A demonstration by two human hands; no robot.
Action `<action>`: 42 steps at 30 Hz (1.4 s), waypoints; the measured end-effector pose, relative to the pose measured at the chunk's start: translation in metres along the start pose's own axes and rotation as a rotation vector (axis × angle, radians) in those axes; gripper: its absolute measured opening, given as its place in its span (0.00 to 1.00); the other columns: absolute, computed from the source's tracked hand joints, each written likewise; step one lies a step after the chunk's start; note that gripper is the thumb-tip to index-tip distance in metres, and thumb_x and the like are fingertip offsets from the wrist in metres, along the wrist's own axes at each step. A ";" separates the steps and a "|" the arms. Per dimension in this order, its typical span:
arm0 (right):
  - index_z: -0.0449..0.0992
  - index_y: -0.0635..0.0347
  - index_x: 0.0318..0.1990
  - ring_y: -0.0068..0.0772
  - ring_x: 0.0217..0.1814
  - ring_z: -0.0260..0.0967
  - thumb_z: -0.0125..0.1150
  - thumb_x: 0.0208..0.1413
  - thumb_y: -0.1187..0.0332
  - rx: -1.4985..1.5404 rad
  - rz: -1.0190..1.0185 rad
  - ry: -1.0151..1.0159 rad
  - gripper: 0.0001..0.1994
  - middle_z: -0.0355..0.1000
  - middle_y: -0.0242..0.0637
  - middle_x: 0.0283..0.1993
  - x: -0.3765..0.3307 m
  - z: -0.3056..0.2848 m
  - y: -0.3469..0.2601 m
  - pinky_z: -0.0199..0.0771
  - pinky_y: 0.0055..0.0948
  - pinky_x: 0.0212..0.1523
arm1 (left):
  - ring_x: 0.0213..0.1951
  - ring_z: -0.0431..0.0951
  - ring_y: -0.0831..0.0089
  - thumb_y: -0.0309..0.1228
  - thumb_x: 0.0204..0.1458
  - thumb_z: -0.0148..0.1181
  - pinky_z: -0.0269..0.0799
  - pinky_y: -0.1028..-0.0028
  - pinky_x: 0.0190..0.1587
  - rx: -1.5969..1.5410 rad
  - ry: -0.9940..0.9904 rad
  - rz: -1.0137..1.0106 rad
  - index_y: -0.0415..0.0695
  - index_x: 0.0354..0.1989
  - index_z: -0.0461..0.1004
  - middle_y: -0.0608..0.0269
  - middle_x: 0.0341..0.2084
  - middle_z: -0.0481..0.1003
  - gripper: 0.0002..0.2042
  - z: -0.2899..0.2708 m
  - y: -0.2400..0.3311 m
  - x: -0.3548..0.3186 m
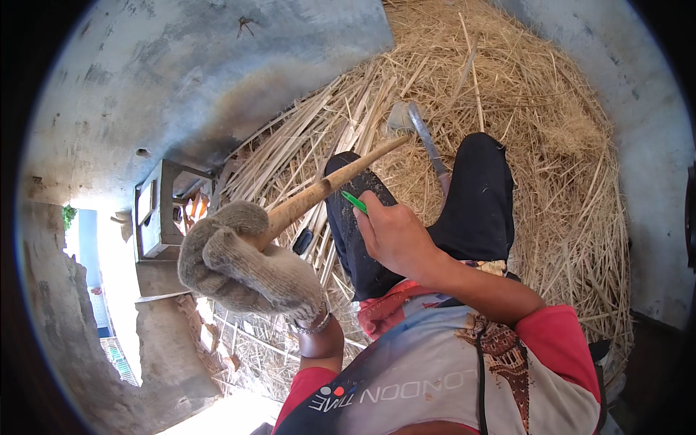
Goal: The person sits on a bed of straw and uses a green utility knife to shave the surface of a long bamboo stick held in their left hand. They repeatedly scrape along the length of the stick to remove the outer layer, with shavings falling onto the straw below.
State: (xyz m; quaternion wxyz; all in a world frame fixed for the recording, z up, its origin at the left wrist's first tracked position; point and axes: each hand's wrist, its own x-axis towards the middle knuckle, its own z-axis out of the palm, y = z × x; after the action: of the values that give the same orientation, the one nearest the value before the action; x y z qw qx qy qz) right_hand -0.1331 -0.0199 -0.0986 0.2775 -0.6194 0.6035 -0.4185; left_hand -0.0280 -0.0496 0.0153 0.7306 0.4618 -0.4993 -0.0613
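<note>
My left hand point(250, 257), in a knitted grey-brown glove, is closed around the thick end of a bamboo pole point(312, 196). The pole slants up and away to the right, passing over my left thigh and tapering toward its far end. A darker ring marks a joint partway along it. My bare right hand point(395, 235) is closed on a slim bright green pen-like tool point(353, 201), whose tip points at the pole close to that joint. Whether the tip touches the pole, I cannot tell. Beyond my knees lies a long-bladed knife point(428, 145), its handle toward me.
Loose straw-like shavings point(558, 167) cover the floor around my legs. Long split strips point(290, 145) lie at the left, with a small black object point(302, 241) near my left thigh. A pale block point(400, 116) sits beside the blade. Walls point(181, 80) rise around; a wooden cabinet point(161, 210) stands left.
</note>
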 end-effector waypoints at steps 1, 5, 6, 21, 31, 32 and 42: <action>0.64 0.65 0.40 0.65 0.23 0.70 0.55 0.64 0.70 -0.012 0.019 -0.034 0.08 0.69 0.56 0.20 0.001 -0.003 -0.004 0.68 0.53 0.24 | 0.34 0.78 0.72 0.37 0.65 0.53 0.78 0.73 0.39 0.012 0.015 0.023 0.38 0.49 0.65 0.57 0.34 0.75 0.14 -0.002 -0.002 0.001; 0.65 0.65 0.44 0.63 0.24 0.71 0.54 0.64 0.70 0.030 0.026 -0.088 0.08 0.69 0.55 0.21 -0.009 -0.008 -0.020 0.68 0.52 0.27 | 0.38 0.77 0.69 0.35 0.64 0.53 0.77 0.69 0.43 -0.036 -0.155 0.075 0.38 0.47 0.68 0.56 0.36 0.75 0.12 -0.023 -0.006 0.003; 0.64 0.64 0.45 0.64 0.26 0.72 0.53 0.64 0.70 0.094 0.069 -0.081 0.08 0.70 0.56 0.22 -0.011 -0.012 -0.023 0.69 0.54 0.29 | 0.38 0.77 0.70 0.36 0.64 0.53 0.76 0.69 0.44 -0.040 -0.189 0.084 0.39 0.46 0.69 0.56 0.36 0.75 0.12 -0.024 -0.001 -0.001; 0.65 0.67 0.60 0.43 0.24 0.71 0.52 0.67 0.72 0.388 0.207 0.021 0.17 0.69 0.46 0.25 -0.082 -0.031 -0.001 0.70 0.34 0.29 | 0.36 0.78 0.71 0.49 0.57 0.64 0.75 0.75 0.36 0.137 -0.303 0.034 0.32 0.51 0.75 0.56 0.34 0.77 0.28 -0.077 0.005 -0.012; 0.65 0.66 0.49 0.55 0.27 0.74 0.53 0.64 0.72 0.342 0.049 -0.201 0.10 0.71 0.51 0.26 -0.083 -0.053 -0.055 0.71 0.44 0.29 | 0.40 0.80 0.62 0.37 0.47 0.75 0.81 0.70 0.38 -0.194 -0.372 -0.068 0.30 0.52 0.74 0.48 0.42 0.76 0.28 -0.089 0.001 -0.030; 0.65 0.66 0.49 0.56 0.27 0.74 0.53 0.64 0.72 0.338 0.046 -0.245 0.10 0.72 0.52 0.26 -0.082 -0.059 -0.063 0.71 0.46 0.29 | 0.37 0.78 0.65 0.40 0.48 0.73 0.79 0.72 0.35 -0.176 -0.383 -0.051 0.30 0.50 0.74 0.50 0.39 0.75 0.28 -0.088 0.003 -0.030; 0.66 0.67 0.52 0.55 0.27 0.74 0.56 0.64 0.71 0.232 -0.084 -0.181 0.13 0.72 0.51 0.26 -0.081 -0.074 -0.093 0.70 0.45 0.27 | 0.38 0.77 0.65 0.34 0.44 0.75 0.75 0.70 0.39 -0.111 -0.440 0.005 0.34 0.48 0.78 0.53 0.37 0.75 0.24 -0.091 0.014 -0.036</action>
State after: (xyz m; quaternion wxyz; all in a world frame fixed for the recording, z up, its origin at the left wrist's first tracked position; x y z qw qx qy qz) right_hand -0.1417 0.0823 0.0020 0.3826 -0.6431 0.4972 -0.4392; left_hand 0.0209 0.0339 -0.0050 0.6284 0.3952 -0.6437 -0.1862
